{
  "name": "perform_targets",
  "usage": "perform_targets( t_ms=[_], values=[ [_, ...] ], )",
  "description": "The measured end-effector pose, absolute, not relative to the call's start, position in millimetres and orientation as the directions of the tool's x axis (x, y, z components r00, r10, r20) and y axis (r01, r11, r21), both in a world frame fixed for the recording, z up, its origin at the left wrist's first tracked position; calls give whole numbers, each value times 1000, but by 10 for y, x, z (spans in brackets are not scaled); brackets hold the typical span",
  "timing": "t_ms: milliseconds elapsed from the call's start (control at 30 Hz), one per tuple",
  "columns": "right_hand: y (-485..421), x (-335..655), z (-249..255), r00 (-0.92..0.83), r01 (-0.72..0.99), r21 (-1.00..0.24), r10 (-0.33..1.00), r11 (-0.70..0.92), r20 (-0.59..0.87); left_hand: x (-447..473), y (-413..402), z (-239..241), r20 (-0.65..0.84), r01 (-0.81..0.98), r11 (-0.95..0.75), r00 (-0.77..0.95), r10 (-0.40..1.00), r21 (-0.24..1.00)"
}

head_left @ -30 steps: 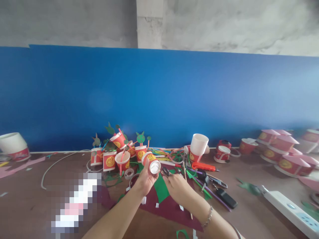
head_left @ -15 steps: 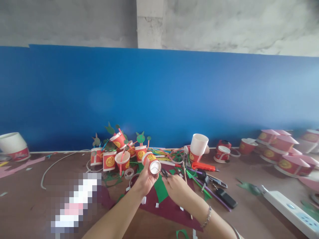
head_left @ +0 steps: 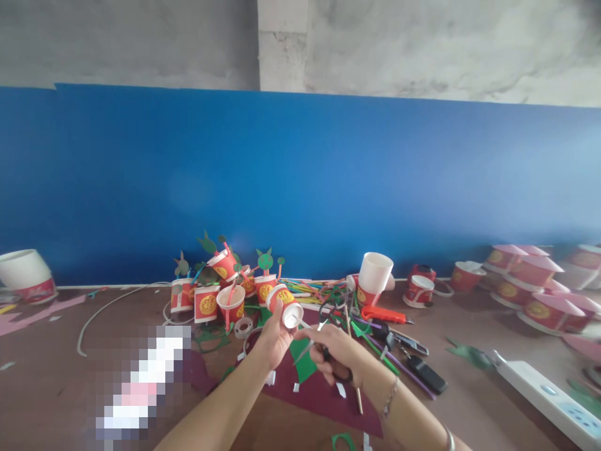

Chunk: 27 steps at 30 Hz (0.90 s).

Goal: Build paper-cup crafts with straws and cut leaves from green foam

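My left hand (head_left: 275,341) is closed around a red paper cup (head_left: 282,299) with a yellow emblem, tilted so its white round base (head_left: 292,316) faces down toward me. My right hand (head_left: 335,354) grips a pair of black-handled scissors (head_left: 346,376), spread wide. One blade reaches the cup's base; whether its tip has gone through I cannot tell. The other blade points down and left, above green paper (head_left: 304,366). Just left of the held cup stand more red cups (head_left: 206,305) with straws and green paper animal heads (head_left: 265,260).
A dark red sheet (head_left: 328,407) with paper scraps lies beneath my hands. Behind are loose straws (head_left: 305,289) and stacked white cups (head_left: 375,272). To the right lie an orange cutter (head_left: 384,314), keys with a black fob (head_left: 425,374), a power strip (head_left: 549,394) and pink-topped cups (head_left: 535,275).
The scissors have gone from closed in my right hand to spread wide, one blade still at the cup's base. My right hand has shifted slightly right and turned. The cup has tilted a little.
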State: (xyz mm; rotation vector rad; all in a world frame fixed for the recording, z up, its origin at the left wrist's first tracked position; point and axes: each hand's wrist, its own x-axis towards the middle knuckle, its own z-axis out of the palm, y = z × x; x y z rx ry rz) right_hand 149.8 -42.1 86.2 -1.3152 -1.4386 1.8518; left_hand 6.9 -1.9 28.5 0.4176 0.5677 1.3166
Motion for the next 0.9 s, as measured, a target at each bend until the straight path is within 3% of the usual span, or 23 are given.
perform_targets(
  t_ms=[67,133,167,233,333,433,500,567,667,733,767,833,900],
  values=[
    [-396,1531,895,-549,-26,-859,725,-512,-416,71,-22,306,-136,-774,202,150,979,600],
    [-392,1526,901,-549,-57,-849,727,-525,-413,74,-22,320,-143,-769,194,135,981,609],
    [-399,1509,893,-515,9,-880,752,-475,-411,75,-21,322,-152,-768,191,122,981,612],
    [-430,1456,866,-391,313,-907,832,-281,-393,78,-16,314,-177,-768,190,101,979,611],
    [-497,1380,828,-231,728,-686,934,-21,-273,85,-11,289,-199,-767,194,88,976,612],
    [-546,1344,815,-190,866,-488,974,105,-127,90,-17,273,-193,-764,192,90,977,616],
    [-546,1353,821,-202,860,-498,971,114,-127,92,-24,273,-186,-764,187,89,978,618],
    [-515,1390,838,-241,752,-659,943,32,-228,91,-30,281,-177,-765,179,87,980,619],
    [-437,1481,872,-403,332,-904,826,-269,-394,89,-33,296,-145,-766,169,100,984,620],
    [-396,1528,886,-531,28,-877,736,-479,-419,88,-27,300,-119,-765,159,107,987,624],
    [-386,1538,885,-555,-32,-855,721,-517,-415,87,-22,298,-117,-765,155,104,988,625],
    [-389,1526,867,-520,35,-883,746,-468,-416,86,-7,284,-135,-766,150,84,987,625],
    [-419,1482,837,-396,317,-908,832,-273,-388,87,7,264,-171,-767,158,63,983,623]
  ],
)
